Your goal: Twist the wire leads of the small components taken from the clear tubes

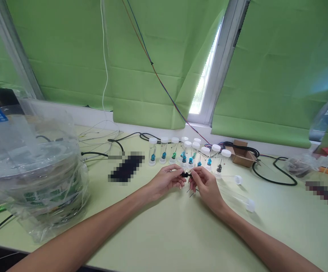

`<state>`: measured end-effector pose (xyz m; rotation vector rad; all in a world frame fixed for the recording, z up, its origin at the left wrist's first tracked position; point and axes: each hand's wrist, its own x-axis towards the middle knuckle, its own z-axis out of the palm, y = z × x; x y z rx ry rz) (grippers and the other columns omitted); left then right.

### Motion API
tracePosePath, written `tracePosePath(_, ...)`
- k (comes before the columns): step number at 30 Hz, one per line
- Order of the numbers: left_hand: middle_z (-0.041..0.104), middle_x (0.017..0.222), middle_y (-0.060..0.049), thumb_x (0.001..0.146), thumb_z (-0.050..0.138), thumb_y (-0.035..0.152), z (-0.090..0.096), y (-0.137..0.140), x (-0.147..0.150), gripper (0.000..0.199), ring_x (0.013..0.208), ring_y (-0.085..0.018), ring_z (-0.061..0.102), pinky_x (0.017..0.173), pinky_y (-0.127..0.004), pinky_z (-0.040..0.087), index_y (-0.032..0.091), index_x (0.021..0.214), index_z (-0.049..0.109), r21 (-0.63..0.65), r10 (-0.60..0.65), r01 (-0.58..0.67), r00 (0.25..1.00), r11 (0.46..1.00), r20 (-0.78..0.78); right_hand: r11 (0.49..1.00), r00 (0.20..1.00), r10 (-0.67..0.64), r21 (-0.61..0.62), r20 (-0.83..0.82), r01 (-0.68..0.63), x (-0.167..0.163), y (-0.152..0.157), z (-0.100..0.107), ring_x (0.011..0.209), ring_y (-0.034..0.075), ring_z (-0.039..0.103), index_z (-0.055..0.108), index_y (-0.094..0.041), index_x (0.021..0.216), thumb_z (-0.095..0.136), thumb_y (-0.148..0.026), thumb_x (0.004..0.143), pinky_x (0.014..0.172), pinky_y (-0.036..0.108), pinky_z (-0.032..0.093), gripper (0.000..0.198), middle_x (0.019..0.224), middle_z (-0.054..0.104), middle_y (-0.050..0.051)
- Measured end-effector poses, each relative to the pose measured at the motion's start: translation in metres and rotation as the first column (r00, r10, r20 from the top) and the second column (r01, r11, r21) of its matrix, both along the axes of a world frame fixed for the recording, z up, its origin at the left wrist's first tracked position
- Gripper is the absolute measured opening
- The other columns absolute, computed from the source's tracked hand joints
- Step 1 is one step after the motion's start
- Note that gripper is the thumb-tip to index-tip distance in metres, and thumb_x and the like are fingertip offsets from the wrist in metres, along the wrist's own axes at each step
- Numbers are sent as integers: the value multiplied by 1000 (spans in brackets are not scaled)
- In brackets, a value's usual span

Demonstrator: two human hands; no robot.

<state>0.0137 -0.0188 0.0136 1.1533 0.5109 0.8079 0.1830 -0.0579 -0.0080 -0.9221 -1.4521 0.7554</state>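
Observation:
Between my two hands is a small black part (185, 175), too small to make out its kind. My left hand (169, 179) pinches its left end and my right hand (205, 185) pinches its right end. Thin metal pins (191, 194) lie below my right fingers. Just beyond the hands stand several clear tubes with white caps (164, 150), holding small blue, green or dark pieces on thin rods. Two clear tubes lie on their sides right of my right hand, one with its white cap (238, 180) and a nearer one with its cap (250, 205).
A large plastic-wrapped spool (36, 181) sits on the table (158, 241) at left. A blurred dark object (126, 168) lies beside it. Behind the tubes are an open cardboard box (241, 155) and black cables (283, 183). Another blurred object (327, 195) lies far right.

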Motion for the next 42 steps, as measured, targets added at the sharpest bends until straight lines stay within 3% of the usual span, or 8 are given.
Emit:
tracePosePath(11,67,71,-7,78,70,33,0,-4,3,23,62,-13,61,58,-24,45,16,80,55,3,22,-22,1000,1000,18,999,999,24,-41,-25,-25,-1,-3,1,39,9,50,50,-19,80,49,-47,92,37,20,39,30,54,53,-5)
tracePosePath(25,66,70,-7,84,64,26,0,-2,2,16,60,-12,60,55,-22,44,16,83,52,-22,61,-59,995,998,79,996,996,85,-41,18,-84,0,-5,4,40,8,49,51,-19,96,53,-43,91,38,20,40,25,55,52,-6)
tracePosePath(33,67,71,-7,83,65,31,1,-4,1,19,60,-12,60,56,-23,45,16,83,53,33,3,-4,1000,999,30,994,996,74,-88,53,-69,3,-2,-1,35,8,43,49,-20,77,48,-49,92,37,20,35,33,46,45,-8)
tracePosePath(42,66,70,-7,82,66,33,-2,-6,3,21,60,-13,60,55,-23,45,16,84,54,34,-41,40,999,999,20,993,986,-25,-113,165,44,3,-2,-2,32,8,36,50,-18,57,35,-53,96,43,23,34,54,34,41,-5)
